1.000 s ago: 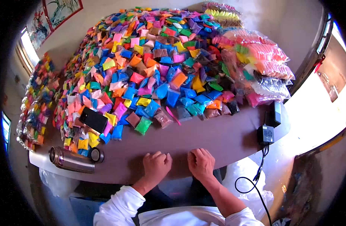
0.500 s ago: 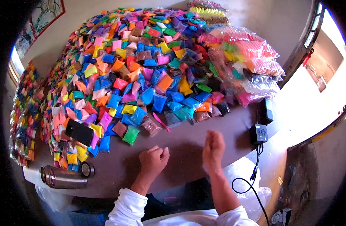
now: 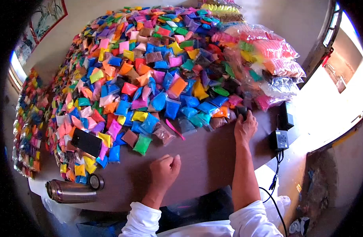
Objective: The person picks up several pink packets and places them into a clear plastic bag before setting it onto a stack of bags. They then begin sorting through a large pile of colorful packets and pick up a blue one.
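Note:
My right hand (image 3: 246, 127) reaches to the front right edge of a big heap of small coloured packets (image 3: 140, 115). Its fingers are closed on a small black packet (image 3: 242, 111), partly covered by the fingertips. My left hand (image 3: 165, 169) hangs over the brown table (image 3: 197, 164), curled into a fist with the thumb on top; whatever may be inside it is hidden. Between the hands and the heap lies a pink plastic tool (image 3: 175, 129). A green packet (image 3: 142, 144) and a brown packet (image 3: 164, 135) are nearest to my left hand.
Large clear bags of packets (image 3: 282, 68) are stacked at the back right. A black box with a fan grille (image 3: 282, 139) and cables sits at the right edge. On the left are a black phone (image 3: 86, 142), a steel flask (image 3: 73, 192) and its lid (image 3: 96, 181).
My right hand has moved forward and right, from over the bare table to the heap's edge, and has closed on the black packet. My left hand remains a fist; the view has shifted slightly.

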The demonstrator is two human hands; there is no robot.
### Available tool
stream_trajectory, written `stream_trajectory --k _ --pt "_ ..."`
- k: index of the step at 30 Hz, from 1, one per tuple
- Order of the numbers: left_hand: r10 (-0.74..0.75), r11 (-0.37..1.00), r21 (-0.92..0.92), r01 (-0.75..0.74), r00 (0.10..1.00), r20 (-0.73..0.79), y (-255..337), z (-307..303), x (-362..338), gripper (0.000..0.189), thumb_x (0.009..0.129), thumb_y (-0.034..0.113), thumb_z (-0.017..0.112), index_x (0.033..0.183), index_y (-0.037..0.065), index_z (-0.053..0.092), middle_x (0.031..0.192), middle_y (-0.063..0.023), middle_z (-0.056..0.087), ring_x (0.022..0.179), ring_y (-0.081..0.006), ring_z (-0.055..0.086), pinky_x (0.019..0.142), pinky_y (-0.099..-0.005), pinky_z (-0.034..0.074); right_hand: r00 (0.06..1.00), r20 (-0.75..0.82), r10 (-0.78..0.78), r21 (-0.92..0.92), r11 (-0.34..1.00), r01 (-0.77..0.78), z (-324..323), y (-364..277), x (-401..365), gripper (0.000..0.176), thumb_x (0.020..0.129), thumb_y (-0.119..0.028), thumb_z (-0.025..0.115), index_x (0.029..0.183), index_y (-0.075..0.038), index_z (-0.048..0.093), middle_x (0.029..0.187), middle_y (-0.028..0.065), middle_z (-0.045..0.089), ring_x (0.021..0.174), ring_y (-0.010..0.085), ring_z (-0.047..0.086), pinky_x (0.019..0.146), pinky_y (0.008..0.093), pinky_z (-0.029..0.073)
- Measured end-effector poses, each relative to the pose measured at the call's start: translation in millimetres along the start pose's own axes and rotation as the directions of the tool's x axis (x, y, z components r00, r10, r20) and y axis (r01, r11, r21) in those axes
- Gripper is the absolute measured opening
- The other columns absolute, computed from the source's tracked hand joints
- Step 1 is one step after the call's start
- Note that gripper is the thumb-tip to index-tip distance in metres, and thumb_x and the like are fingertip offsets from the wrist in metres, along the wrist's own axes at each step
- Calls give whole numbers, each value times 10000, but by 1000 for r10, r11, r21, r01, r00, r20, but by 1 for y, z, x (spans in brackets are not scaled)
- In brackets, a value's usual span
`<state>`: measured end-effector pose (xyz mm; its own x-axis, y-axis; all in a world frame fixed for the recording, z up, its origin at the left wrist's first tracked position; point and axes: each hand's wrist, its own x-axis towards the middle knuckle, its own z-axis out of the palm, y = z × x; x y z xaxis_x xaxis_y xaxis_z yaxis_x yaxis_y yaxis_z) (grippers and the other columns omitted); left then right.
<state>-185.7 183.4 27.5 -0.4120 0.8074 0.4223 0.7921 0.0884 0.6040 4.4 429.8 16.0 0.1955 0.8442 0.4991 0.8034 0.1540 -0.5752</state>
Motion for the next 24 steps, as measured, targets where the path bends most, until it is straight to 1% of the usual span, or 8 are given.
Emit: stream_trajectory --k 4,5,7,9,12,13,17,24 --pt "1 1000 -22 -1 1000 4 -1 -3 0 386 861 207 653 584 -1 484 579 -167 475 519 -368 507 475 -432 362 999 -38 31 89 996 -28 -6 -2 -6 301 822 -130 643 1097 -16 595 1004 158 622 922 321 596 808 417 464" --pt "2 999 -39 -2 1000 3 -2 -2 0 398 865 217 650 584 -3 474 573 -162 466 506 -356 498 474 -426 358 993 -35 113 353 931 -94 -9 -6 -10 271 829 -100 627 1083 -15 588 981 121 612 894 267 586 799 372 461" --pt "-42 993 -107 40 999 -12 2 -4 0 403 865 224 649 586 -4 468 562 -151 452 495 -335 488 475 -419 353 990 52 134 798 591 -122 -2 -9 -26 210 845 -46 585 1053 -20 567 944 26 563 858 137 529 780 267 438" --pt "-93 975 -201 90 996 -2 7 -7 0 374 854 231 660 596 9 506 576 -144 482 509 -330 510 486 -413 369 960 280 22 879 395 -266 -22 -52 -60 208 825 -42 615 1027 -39 565 936 30 568 852 131 527 767 278 449" --pt "-204 933 -293 209 978 48 4 -7 -2 306 860 224 648 655 10 572 642 -150 570 581 -282 583 545 -385 432 774 583 -246 712 614 -341 -33 -94 -119 271 792 -94 647 1039 -30 552 916 34 540 859 140 516 770 304 451" --pt "-229 871 -432 234 971 64 -1 -6 -4 301 877 243 630 702 4 580 670 -140 584 611 -247 590 566 -370 439 760 497 -418 866 299 -402 -36 -110 -138 345 793 -105 642 1105 -7 532 949 60 536 900 140 505 794 307 449" --pt "-201 829 -540 146 979 -44 22 -12 2 313 925 301 572 859 -4 600 750 -116 610 699 -190 591 617 -346 441 500 692 -521 703 328 -631 -44 -114 -134 410 809 -115 582 1200 -1 531 1027 30 559 980 116 506 871 277 425" --pt "-302 747 -573 336 940 157 4 -13 -5 326 969 303 516 909 -6 601 722 -115 581 671 -212 570 604 -362 430 496 648 -578 740 322 -591 -27 -107 -139 337 850 -140 610 1154 2 579 1004 17 594 930 115 526 836 283 441"
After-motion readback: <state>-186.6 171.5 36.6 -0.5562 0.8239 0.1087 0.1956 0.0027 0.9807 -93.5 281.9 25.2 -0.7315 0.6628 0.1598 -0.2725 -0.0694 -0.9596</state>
